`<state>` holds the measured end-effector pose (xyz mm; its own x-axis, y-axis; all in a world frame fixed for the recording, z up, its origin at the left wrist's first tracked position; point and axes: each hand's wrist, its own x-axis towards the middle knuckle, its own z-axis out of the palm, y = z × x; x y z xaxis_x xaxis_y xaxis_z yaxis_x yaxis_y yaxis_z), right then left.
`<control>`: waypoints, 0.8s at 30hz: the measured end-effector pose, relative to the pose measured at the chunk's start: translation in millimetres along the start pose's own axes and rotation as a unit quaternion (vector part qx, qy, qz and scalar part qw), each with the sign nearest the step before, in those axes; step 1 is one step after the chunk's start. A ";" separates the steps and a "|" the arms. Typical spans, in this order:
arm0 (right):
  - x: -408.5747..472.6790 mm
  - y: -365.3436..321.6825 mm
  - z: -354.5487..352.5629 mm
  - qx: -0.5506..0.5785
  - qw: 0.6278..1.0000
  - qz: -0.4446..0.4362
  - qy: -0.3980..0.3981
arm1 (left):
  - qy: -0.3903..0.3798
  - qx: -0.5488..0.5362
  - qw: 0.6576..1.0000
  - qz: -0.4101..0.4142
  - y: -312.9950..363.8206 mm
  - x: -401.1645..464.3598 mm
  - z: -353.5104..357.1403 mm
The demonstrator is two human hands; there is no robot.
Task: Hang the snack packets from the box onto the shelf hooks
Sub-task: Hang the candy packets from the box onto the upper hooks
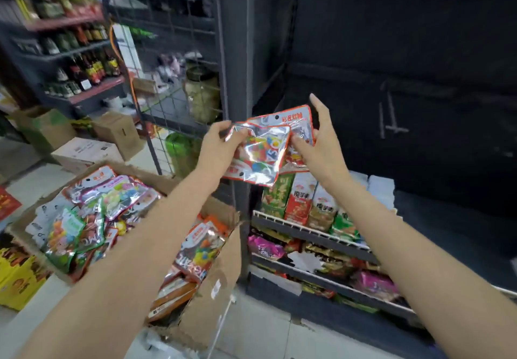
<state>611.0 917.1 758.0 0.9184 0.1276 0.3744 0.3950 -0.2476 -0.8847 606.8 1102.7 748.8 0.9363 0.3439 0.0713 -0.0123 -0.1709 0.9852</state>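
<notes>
Both bare forearms are reaching forward and up; the left hand is curling its fingers in a pinch; the right hand is pinching too, forefinger pointing upward.

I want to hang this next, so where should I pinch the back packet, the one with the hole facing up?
Pinch the back packet on its flat red header strip, just beside the punched hole near its upper edge, coming from the right, where the right hand already holds it. The front packet, gripped by the left hand, overlaps its lower left, so that side is blocked.
</notes>
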 end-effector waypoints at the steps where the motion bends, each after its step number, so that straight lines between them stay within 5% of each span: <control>1: 2.6 -5.2 -19.0 0.005 1.000 -0.015 0.019 | -0.006 -0.013 1.000 -0.001 16.4 1.0 17.0; 12: 53.9 -74.9 -228.1 -0.042 0.975 -0.111 0.186 | -0.052 -0.158 0.975 0.144 204.1 -17.9 184.5; 16: 63.6 -84.4 -275.7 -0.049 0.964 -0.129 0.227 | -0.042 -0.228 0.968 0.090 247.9 -21.0 225.4; 20: 70.1 -88.9 -308.2 -0.066 0.950 -0.167 0.257 | -0.131 -0.422 0.897 0.009 275.5 -30.0 249.6; 24: 71.2 -93.7 -328.7 -0.061 0.931 -0.220 0.286 | -0.165 -0.496 0.852 0.009 289.3 -34.4 264.4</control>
<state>646.0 633.7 958.9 0.5137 -0.2815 0.8105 0.7022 -0.4049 -0.5857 663.8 797.3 990.2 0.9787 0.0419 0.2011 -0.1641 0.7484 0.6426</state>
